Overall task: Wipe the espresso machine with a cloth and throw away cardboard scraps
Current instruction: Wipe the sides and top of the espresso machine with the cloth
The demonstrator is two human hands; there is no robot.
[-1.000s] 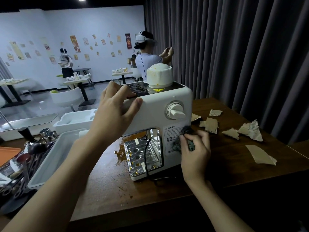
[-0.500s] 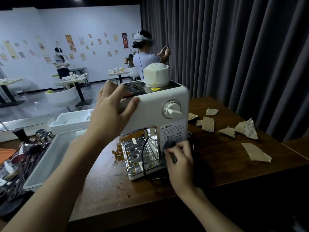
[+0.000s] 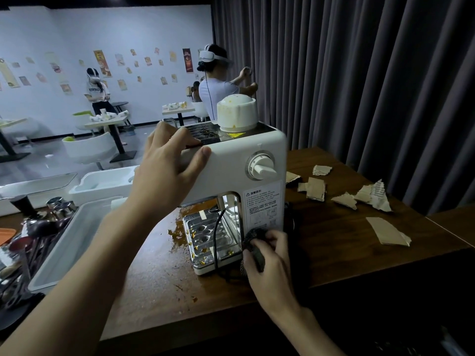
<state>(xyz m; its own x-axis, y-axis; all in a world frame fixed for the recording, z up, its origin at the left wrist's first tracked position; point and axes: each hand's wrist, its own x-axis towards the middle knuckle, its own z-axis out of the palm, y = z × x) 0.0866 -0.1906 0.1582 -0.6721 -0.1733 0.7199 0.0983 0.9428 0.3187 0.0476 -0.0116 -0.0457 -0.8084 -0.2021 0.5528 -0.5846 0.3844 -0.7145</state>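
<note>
espresso machine [image 3: 231, 160] stands on the wooden table [image 3: 159, 278]; all positions below are relative to it.

- left hand [image 3: 164, 173] grips its top left corner: fingers close together and bent over the top edge, thumb pressed on the front face.
- right hand [image 3: 270, 258] is at its lower right front corner, below the warning label [image 3: 262, 204]. fingers are curled tight round a dark cloth [image 3: 253, 237], and the bunched cloth touches the white casing.
- cardboard scraps [image 3: 314, 187] lie on the table to its right, several torn pieces spread apart. the nearest is tucked just behind its right side, and the largest flat one [image 3: 388, 231] is farthest out.

containers:
- drip tray [image 3: 208, 235] sits in its base, shiny metal with holes, and holds scattered yellow-brown specks. a black cable [image 3: 218, 235] runs down across it.
- white cap [image 3: 236, 113] sits on its top plate, with yellow stains on the dome.
- shallow white tub [image 3: 74, 242] sits just left of it, long side toward it. i can't tell what is inside.
- second white tub [image 3: 102, 182] is behind the first, farther left and back. its contents aren't visible.
- a heap of metal utensils [image 3: 33, 235] is far left, past the tubs, with an orange tray [image 3: 6, 233] edge beside it.

a brown spill [image 3: 177, 235] is on the table, touching the drip tray's left edge, with crumbs trailing toward the near edge of the table. the dial [image 3: 261, 167] is on its front, upper right.
</note>
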